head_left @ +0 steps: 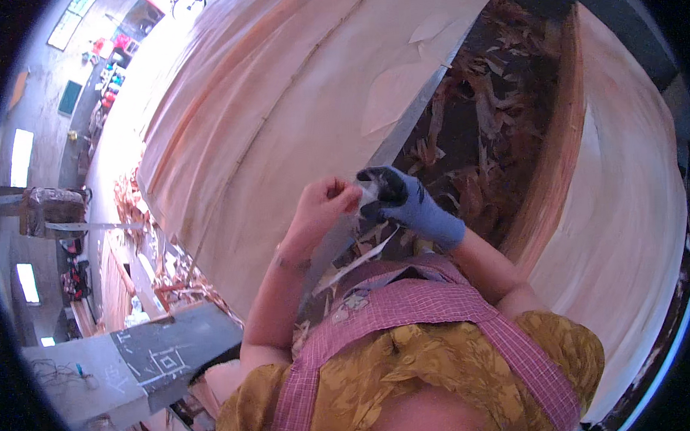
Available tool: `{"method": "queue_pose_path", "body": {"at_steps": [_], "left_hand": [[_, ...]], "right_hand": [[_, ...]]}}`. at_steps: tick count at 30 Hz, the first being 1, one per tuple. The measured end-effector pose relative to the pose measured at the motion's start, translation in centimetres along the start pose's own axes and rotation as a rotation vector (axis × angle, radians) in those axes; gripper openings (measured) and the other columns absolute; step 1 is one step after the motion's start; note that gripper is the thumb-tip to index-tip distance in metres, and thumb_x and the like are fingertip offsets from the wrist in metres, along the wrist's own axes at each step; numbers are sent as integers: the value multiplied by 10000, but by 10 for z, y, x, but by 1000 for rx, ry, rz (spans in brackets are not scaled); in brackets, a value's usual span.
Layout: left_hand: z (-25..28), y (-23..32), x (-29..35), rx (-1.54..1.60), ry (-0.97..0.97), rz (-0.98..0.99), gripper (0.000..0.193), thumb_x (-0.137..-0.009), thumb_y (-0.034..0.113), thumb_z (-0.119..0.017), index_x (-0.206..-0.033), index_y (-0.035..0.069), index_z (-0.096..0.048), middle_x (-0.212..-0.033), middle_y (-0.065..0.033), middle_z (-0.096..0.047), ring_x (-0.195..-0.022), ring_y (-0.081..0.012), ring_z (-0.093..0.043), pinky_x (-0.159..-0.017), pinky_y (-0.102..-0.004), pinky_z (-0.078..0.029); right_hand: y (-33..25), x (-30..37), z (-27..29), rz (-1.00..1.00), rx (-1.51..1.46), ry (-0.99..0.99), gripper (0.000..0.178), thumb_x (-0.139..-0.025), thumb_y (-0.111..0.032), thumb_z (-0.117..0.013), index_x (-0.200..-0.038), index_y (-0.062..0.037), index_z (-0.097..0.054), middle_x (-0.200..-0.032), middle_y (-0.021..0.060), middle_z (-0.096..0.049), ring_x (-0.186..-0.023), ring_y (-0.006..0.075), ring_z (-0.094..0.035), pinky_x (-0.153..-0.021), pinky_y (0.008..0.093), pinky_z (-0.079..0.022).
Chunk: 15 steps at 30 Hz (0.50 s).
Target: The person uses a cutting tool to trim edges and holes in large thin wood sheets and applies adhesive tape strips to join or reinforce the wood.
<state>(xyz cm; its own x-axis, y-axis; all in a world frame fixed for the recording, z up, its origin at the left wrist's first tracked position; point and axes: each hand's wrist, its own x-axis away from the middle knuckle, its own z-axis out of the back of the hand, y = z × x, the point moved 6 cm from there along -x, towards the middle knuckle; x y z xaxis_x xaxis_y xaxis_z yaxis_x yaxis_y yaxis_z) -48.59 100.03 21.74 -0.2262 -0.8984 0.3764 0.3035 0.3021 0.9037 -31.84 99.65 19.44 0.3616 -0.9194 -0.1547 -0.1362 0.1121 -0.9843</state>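
In front of my chest, my two hands meet over a small whitish, see-through piece that looks like crumpled film or tape. My left hand is bare, its fingers closed in a pinch at the left edge of the piece. On my right hand is a blue-grey glove with dark fingertips, curled round the other side. Just beyond both hands lies a large stack of pale wood veneer sheets, with a torn flap near its right edge.
A second veneer stack rises at my right. Torn veneer scraps litter the gap between the stacks. At the lower left stands a grey metal surface with white markings. A pale strip hangs below my hands.
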Motion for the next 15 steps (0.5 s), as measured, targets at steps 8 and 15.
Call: {"method": "queue_pose_path", "body": {"at_steps": [8,15], "left_hand": [[29,-75,-206,-488,501,-20,303,-858,305,-641,-906,10,-692,-842,-157,-699,-786,-272,-669,-716,-402,-508],[28,-119,-273,-664,493,16,263,-840,281,-654,-914,29,-668,-929,-172,-668,-863,-363,-631,-772,-467,-487]], "right_hand": [[212,-40,119,-389,-75,106,170,-893,-93,-660,-1036,-5,-685,-855,23,-694,-756,80,-597,-690,269,-501],[270,-72,148,-517,52,177,156,-892,-120,-680,-1002,-11,-696,-821,29,-700,-716,83,-599,-633,274,-489]]}}
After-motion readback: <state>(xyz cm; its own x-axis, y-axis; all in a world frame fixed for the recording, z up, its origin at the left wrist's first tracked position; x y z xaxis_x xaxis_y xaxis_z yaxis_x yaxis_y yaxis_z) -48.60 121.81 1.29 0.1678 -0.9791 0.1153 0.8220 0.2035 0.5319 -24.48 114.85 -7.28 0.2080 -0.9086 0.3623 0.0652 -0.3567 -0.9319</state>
